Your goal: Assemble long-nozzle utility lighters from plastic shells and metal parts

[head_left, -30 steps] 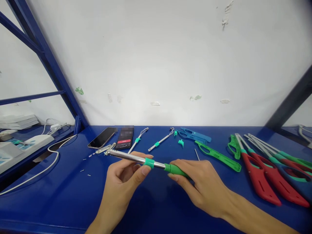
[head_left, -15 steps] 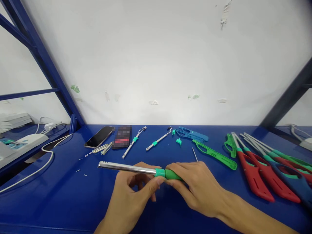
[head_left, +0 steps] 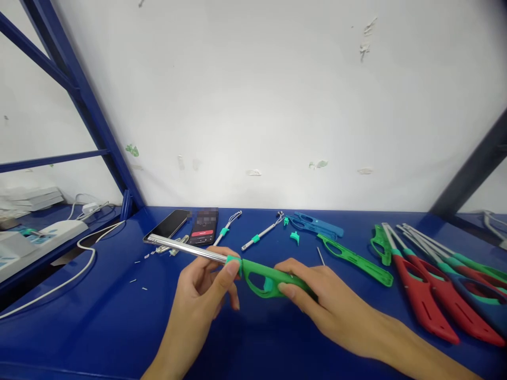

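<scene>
A long-necked lighter (head_left: 255,274) with a green handle, teal collar and silver tube is held between both hands, its tube pointing left and slightly up. At the teal collar, my left hand (head_left: 202,285) pinches with thumb and fingers. My right hand (head_left: 317,295) is closed round the rear of the green handle and hides its end. The handle's finger loop and teal trigger show between the hands. Beyond them lie two loose silver tubes with teal collars and wires, the nearer-right tube (head_left: 263,236) fully visible. A small teal trigger piece (head_left: 294,238) rests beside it.
Several red, blue and green lighters (head_left: 425,298) lie on the right. Green half-shells (head_left: 358,259) and blue half-shells (head_left: 320,227) sit at the back. Two phones (head_left: 204,228), clear small parts (head_left: 174,248) and a white cable (head_left: 93,253) are on the left. A wall (head_left: 277,105) stands behind.
My right hand has slid back along the handle, so the loop and trigger now show. My left hand has shifted left with the collar, and the tube tip has moved left and up.
</scene>
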`<control>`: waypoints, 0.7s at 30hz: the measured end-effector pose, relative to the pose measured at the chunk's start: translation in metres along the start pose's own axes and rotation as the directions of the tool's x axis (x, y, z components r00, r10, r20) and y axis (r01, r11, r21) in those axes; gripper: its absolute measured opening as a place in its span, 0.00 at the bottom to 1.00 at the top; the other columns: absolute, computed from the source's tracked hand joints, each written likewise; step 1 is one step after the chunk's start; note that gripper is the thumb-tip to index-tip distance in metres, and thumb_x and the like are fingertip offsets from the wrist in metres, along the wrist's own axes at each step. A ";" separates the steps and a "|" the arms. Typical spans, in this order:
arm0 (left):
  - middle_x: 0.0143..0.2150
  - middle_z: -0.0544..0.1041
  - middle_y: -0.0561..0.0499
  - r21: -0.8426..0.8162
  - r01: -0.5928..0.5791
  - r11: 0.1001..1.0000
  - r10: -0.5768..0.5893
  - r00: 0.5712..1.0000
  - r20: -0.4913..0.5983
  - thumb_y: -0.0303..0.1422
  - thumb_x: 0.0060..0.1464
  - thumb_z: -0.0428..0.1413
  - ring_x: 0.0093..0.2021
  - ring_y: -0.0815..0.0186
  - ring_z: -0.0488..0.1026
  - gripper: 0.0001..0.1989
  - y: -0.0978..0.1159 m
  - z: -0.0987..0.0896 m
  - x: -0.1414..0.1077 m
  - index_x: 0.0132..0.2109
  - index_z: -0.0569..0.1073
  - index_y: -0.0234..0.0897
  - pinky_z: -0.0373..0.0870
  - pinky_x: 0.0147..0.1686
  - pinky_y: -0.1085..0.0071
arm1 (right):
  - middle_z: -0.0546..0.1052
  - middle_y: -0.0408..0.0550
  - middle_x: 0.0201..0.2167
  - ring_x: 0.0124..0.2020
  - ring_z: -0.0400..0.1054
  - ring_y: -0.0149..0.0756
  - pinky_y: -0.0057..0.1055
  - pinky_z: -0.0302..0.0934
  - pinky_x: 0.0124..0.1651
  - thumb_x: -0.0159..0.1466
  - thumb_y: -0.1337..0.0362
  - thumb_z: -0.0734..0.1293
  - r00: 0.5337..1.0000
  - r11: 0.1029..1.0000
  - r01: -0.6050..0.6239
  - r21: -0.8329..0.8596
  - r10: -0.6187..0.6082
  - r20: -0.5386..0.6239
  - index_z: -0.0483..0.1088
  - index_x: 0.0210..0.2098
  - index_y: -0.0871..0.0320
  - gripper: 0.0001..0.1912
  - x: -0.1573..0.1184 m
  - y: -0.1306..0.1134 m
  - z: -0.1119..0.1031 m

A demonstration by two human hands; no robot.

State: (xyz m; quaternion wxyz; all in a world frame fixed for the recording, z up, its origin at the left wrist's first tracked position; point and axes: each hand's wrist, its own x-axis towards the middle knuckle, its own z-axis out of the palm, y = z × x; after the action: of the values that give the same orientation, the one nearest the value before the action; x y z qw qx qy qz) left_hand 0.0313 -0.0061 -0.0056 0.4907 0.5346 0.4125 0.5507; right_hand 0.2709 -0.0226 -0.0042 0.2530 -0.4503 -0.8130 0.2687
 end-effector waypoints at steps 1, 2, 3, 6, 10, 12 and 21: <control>0.25 0.74 0.54 -0.010 0.018 1.000 -0.018 1.000 0.017 0.51 0.58 0.69 0.20 0.70 0.68 0.25 -0.001 0.000 0.000 0.51 0.83 0.34 0.55 0.17 0.77 | 0.70 0.35 0.26 0.24 0.61 0.31 0.29 0.52 0.30 0.81 0.49 0.55 1.000 0.999 -0.016 0.046 0.016 0.012 0.70 0.52 0.51 0.17 -0.001 -0.001 0.001; 0.26 0.73 0.54 -0.023 0.031 0.999 -0.030 0.999 0.034 0.53 0.60 0.67 0.21 0.72 0.66 0.27 -0.002 0.000 -0.001 0.55 0.83 0.35 0.56 0.18 0.77 | 0.69 0.35 0.25 0.24 0.61 0.30 0.29 0.52 0.29 0.81 0.48 0.55 0.999 0.996 -0.030 0.088 0.028 0.025 0.70 0.51 0.51 0.18 -0.001 -0.002 0.003; 0.27 0.72 0.54 -0.042 0.035 0.998 -0.033 0.998 0.046 0.54 0.61 0.65 0.21 0.73 0.64 0.28 -0.003 0.000 -0.002 0.56 0.83 0.36 0.56 0.19 0.77 | 0.69 0.35 0.25 0.24 0.62 0.30 0.29 0.53 0.30 0.81 0.48 0.55 0.998 0.991 -0.040 0.124 0.035 0.042 0.70 0.50 0.51 0.18 -0.003 -0.003 0.005; 0.32 0.72 0.53 -0.103 0.004 0.995 0.001 0.999 0.050 0.55 0.65 0.62 0.23 0.75 0.62 0.25 -0.008 0.003 -0.007 0.56 0.84 0.40 0.58 0.23 0.77 | 0.73 0.37 0.29 0.26 0.64 0.29 0.27 0.58 0.32 0.80 0.45 0.57 0.996 0.980 -0.059 0.192 0.043 0.084 0.70 0.53 0.50 0.19 -0.007 -0.006 0.011; 0.40 0.76 0.50 -0.159 -0.063 0.985 0.080 0.992 0.102 0.51 0.66 0.63 0.27 0.74 0.65 0.19 -0.009 0.006 -0.011 0.44 0.86 0.39 0.65 0.27 0.75 | 0.71 0.38 0.27 0.21 0.61 0.29 0.26 0.59 0.25 0.77 0.39 0.56 0.992 0.947 -0.070 0.315 0.031 0.126 0.71 0.57 0.50 0.26 -0.010 -0.015 0.017; 0.41 0.76 0.49 -0.232 -0.075 0.970 0.107 0.986 0.130 0.50 0.65 0.64 0.30 0.71 0.67 0.18 -0.008 0.008 -0.011 0.39 0.85 0.39 0.68 0.30 0.74 | 0.69 0.38 0.24 0.21 0.62 0.30 0.26 0.60 0.25 0.76 0.35 0.56 0.997 0.929 -0.046 0.368 0.020 0.074 0.74 0.56 0.50 0.30 -0.010 -0.023 0.019; 0.53 0.83 0.42 -0.356 -0.072 0.932 0.115 0.988 0.101 0.47 0.63 0.67 0.46 0.58 0.78 0.14 -0.001 0.016 -0.019 0.39 0.88 0.42 0.74 0.35 0.73 | 0.71 0.41 0.22 0.21 0.68 0.36 0.30 0.66 0.26 0.72 0.32 0.58 0.998 0.916 -0.053 0.398 0.058 0.000 0.78 0.55 0.45 0.32 -0.013 -0.035 0.026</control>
State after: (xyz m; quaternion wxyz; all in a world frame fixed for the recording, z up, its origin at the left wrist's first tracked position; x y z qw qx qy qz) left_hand 0.0466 -0.0259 -0.0083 0.5755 0.4895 0.2515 0.6050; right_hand 0.2393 -0.0553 -0.0019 0.3364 -0.4141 -0.7267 0.4327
